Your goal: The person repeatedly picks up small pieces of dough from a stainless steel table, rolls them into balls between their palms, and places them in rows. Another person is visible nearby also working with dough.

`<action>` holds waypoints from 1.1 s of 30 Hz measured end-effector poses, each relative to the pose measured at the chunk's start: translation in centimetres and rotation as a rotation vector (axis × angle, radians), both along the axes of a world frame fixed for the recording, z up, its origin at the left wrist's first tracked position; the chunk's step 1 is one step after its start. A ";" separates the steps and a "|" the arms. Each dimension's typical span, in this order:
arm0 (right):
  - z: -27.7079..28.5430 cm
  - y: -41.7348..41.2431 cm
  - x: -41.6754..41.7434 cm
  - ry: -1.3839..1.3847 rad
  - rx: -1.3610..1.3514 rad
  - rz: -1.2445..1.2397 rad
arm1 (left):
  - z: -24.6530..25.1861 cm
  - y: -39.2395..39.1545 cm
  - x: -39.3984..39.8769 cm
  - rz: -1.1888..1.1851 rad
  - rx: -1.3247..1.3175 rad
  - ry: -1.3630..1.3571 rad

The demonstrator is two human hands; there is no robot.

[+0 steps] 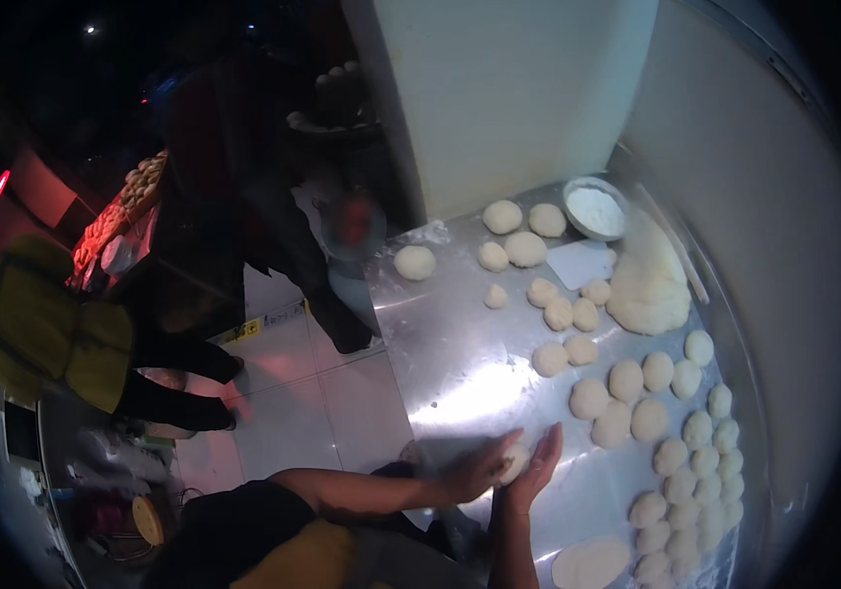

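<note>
Between my two hands, over the near left edge of a steel worktable [450, 331], is a round dough ball [515, 462]. My left hand [481, 468] cups it from the left, and my right hand [537, 471] lies along its right side with the fingers extended. Ahead and to the right sit several loose dough balls [588, 399]. Closer rows of dough balls [682, 486] line the table's right side. A flattened oval of dough [591, 563] lies near the bottom edge. A large dough mass [649, 287] rests at the far right beside a white scraper [581, 263].
A bowl of white flour [596, 209] stands at the far corner, near a thin rod [674, 243] along the wall. A pale panel [516, 96] rises behind the table. To the left, a person in a yellow top [60, 324] and another in dark trousers [295, 243] stand on the tiled floor.
</note>
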State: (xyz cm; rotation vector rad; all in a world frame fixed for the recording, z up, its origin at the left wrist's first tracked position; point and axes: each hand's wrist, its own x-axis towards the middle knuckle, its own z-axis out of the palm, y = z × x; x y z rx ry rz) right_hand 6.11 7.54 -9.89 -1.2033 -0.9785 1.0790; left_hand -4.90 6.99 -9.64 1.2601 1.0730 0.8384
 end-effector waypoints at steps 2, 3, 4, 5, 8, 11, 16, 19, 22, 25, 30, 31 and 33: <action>-1.2 -2.5 -1.1 0.217 -0.026 0.056 | 0.6 1.7 -0.4 0.120 0.111 -0.011; -2.0 -3.2 -1.7 0.202 -0.037 0.089 | 0.3 0.9 -0.5 0.061 0.110 0.029; -0.9 -2.3 -1.9 0.116 -0.026 0.074 | 0.0 -0.1 -0.6 -0.001 0.117 0.065; 0.2 -1.3 -2.1 0.031 -0.014 0.059 | -0.4 -1.3 -0.7 -0.063 0.122 0.104; 0.9 1.0 -0.3 0.060 -0.090 0.070 | 0.2 -2.1 -1.3 -0.003 0.209 0.309; 0.7 -1.6 5.4 -0.019 -0.078 -0.045 | 6.0 1.3 1.3 -0.247 0.189 0.626; 2.8 -7.5 5.9 -0.448 -0.138 0.088 | 2.9 1.6 0.0 -0.368 0.353 0.876; 2.0 -11.1 5.0 -0.721 -0.052 0.214 | 4.2 0.8 -6.5 -0.092 0.399 0.658; -1.0 -14.4 5.8 -0.949 0.014 0.140 | -0.2 5.0 -15.6 0.072 0.484 0.779; -0.8 -16.2 5.3 -1.003 0.023 0.173 | 0.6 11.0 -23.3 0.177 0.494 0.970; -1.1 -15.1 5.4 -1.086 0.040 0.191 | -3.1 14.0 -28.5 0.106 0.539 1.132; -0.9 -14.6 5.3 -1.089 0.007 0.192 | -3.9 13.8 -29.5 0.101 0.547 1.235; -0.4 -13.8 5.2 -1.083 0.002 0.237 | -1.6 12.7 -26.2 0.215 0.543 1.141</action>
